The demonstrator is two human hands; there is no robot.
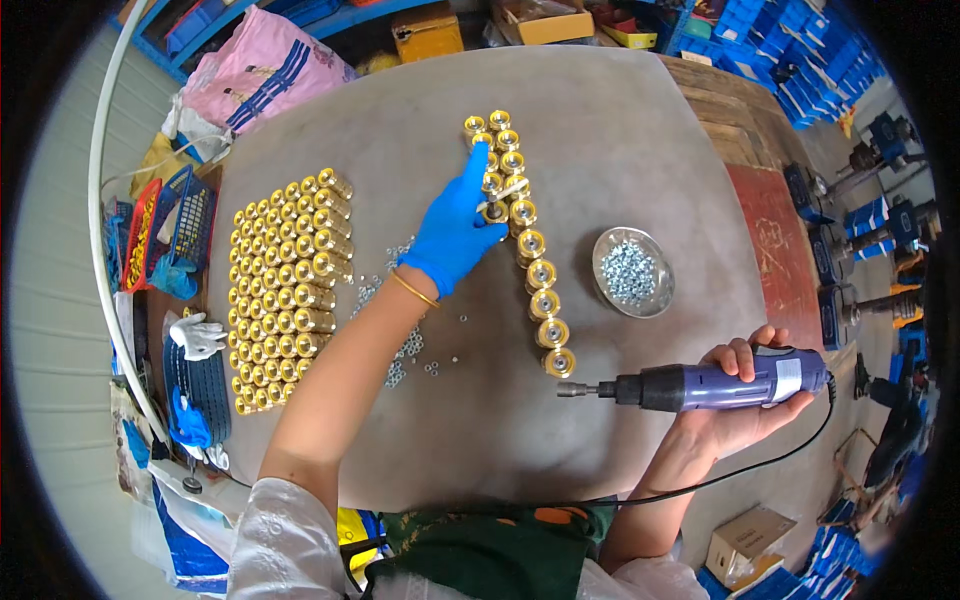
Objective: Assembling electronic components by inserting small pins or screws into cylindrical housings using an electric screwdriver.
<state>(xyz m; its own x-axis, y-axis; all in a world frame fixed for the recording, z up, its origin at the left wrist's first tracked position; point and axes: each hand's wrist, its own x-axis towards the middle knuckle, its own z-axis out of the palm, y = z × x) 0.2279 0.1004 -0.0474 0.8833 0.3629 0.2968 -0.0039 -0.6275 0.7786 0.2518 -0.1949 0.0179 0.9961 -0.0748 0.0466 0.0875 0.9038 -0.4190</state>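
Observation:
My left hand [450,232], in a blue glove, reaches over the upper part of a line of brass fittings [531,243]. Its index finger stretches along the fittings while the thumb curls beside one brass fitting [494,212] and grips it. A narrow pale piece [507,190] lies across the fittings at these fingers; I cannot make out what it is. Bare and wrapped round a purple electric screwdriver [690,384], my right hand [745,400] holds it level. The metal socket tip points left, just below the nearest fitting and apart from it.
A metal bowl [655,292] of small nuts stands right of the line. Loose nuts [408,345] lie near my left forearm. Many brass fittings [285,290] stand in a block on the left. The screwdriver's black cord [760,470] loops along the table's near edge. Baskets [190,225] stand far left.

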